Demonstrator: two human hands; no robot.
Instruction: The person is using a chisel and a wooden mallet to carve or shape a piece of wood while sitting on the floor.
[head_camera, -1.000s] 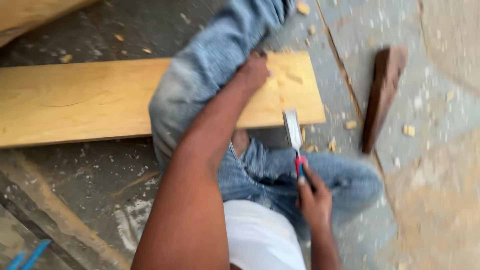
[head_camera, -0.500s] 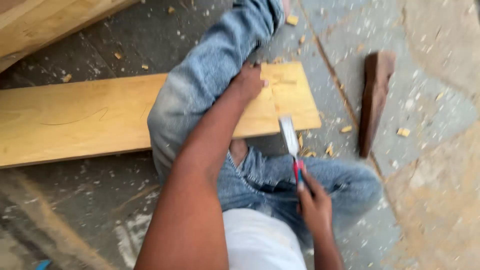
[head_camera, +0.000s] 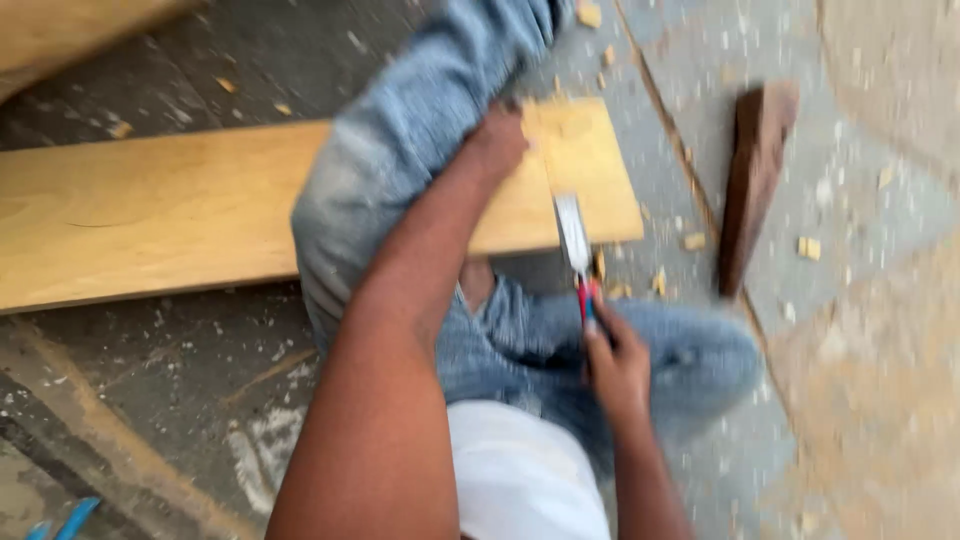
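Gritty stone floor (head_camera: 860, 330); smooth plank (head_camera: 180, 215), flat steel chisel (head_camera: 573, 232).

The right hand (head_camera: 618, 368) grips a chisel (head_camera: 577, 250) by its red and blue handle, the flat blade lying on the near edge of a pale wooden plank (head_camera: 180, 210). The left hand (head_camera: 497, 140) presses down on the plank just beyond the blade. A denim-clad leg (head_camera: 400, 150) crosses the plank. Right of the plank lies a dark wooden block (head_camera: 752, 180) among wood chips (head_camera: 808, 247) on the stone floor (head_camera: 860, 330).
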